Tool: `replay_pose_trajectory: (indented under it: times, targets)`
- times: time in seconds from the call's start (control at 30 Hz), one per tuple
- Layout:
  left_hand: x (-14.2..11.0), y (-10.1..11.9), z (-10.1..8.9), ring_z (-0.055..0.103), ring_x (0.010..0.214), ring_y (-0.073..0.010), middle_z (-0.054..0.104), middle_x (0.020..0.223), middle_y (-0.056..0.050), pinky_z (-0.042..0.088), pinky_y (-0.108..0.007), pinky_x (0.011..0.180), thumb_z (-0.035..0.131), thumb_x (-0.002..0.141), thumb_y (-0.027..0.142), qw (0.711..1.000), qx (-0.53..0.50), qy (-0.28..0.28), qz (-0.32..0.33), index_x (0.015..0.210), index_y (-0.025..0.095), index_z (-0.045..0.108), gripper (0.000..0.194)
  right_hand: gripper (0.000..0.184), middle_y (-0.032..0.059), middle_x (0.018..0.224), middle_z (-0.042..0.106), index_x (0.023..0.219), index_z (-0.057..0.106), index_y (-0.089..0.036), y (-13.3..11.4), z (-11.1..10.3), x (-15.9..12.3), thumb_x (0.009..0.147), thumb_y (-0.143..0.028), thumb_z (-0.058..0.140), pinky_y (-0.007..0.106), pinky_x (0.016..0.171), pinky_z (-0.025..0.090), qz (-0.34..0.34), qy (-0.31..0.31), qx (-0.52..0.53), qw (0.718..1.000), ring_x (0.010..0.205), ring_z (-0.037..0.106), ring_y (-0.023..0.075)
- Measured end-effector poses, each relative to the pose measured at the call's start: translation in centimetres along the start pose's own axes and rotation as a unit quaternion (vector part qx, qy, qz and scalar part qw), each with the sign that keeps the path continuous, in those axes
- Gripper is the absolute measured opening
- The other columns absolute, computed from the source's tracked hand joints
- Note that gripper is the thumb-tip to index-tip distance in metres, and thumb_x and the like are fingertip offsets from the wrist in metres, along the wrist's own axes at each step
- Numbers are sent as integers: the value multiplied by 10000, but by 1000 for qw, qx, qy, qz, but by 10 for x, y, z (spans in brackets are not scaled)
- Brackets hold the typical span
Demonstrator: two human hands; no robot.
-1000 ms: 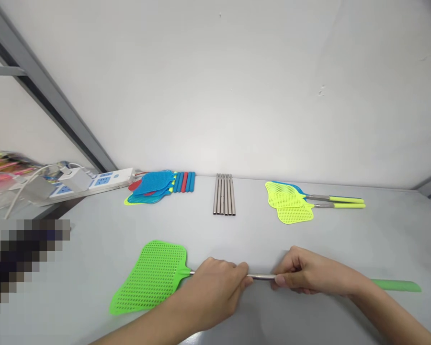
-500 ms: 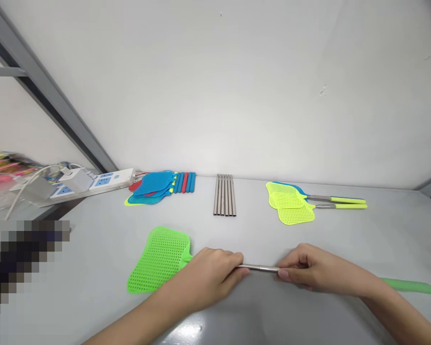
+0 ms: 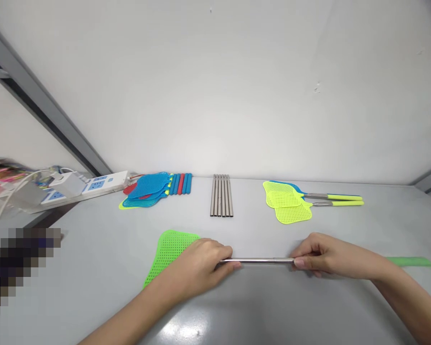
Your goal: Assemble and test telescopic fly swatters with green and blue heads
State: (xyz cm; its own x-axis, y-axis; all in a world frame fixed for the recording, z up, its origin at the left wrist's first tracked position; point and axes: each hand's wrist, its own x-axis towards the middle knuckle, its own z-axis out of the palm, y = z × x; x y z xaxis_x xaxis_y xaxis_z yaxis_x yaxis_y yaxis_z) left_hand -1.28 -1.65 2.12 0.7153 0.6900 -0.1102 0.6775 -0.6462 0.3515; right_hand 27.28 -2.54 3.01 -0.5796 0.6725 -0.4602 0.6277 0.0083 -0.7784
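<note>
Both my hands are closed on one green fly swatter (image 3: 172, 249) held level above the table. My left hand (image 3: 199, 266) wraps around it near its mesh head and hides the joint there. My right hand (image 3: 332, 258) pinches the far end of the bare metal rod (image 3: 256, 260), and the green handle (image 3: 409, 261) sticks out past the right wrist. Several loose metal tubes (image 3: 221, 196) lie side by side behind my hands. Yellow swatters (image 3: 292, 214) with metal shafts lie at the back right, one blue swatter partly beneath them.
Blue, red and yellow swatter heads (image 3: 153, 184) are stacked at the back left beside a row of blue and red handles (image 3: 181, 183). A white power strip (image 3: 107, 182) with plugs and cables borders the table's left edge. A wall closes off the back.
My hands have moved farther apart, and a longer stretch of the metal rod shows between them. The view has shifted slightly.
</note>
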Motion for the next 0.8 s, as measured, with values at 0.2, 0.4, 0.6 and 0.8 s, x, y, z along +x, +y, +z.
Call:
replay_pose_trajectory:
  times: [0.2,0.4,0.6,0.8]
  targets:
    - [1,-4,1,471,652,-151,488,578,4,312,-252,585,273,918,411,1000,22,9,2,627,175,416,401,241,2,669,480,694,584,-162,4,3,0,818,-304,434,231,566,308,32,81,-54,995,622,404,130]
    - [-1,0,3,476,580,-136,473,545,14,307,-252,572,234,932,368,999,45,-6,17,638,180,391,383,265,-20,597,395,629,533,-171,-6,10,1,820,-294,398,231,542,276,55,100,-73,991,584,355,122]
    - [-3,1,9,482,548,-134,509,566,13,299,-249,549,214,936,355,998,58,-4,24,681,190,420,367,266,-19,591,396,596,499,-161,-2,13,5,807,-288,400,229,527,266,55,79,-21,995,561,346,114]
    - [-3,0,8,493,548,-129,513,559,16,304,-249,558,231,935,354,998,53,-4,30,667,189,434,374,272,-21,614,380,659,530,-162,5,14,6,835,-320,395,219,505,247,54,44,-3,998,546,311,101]
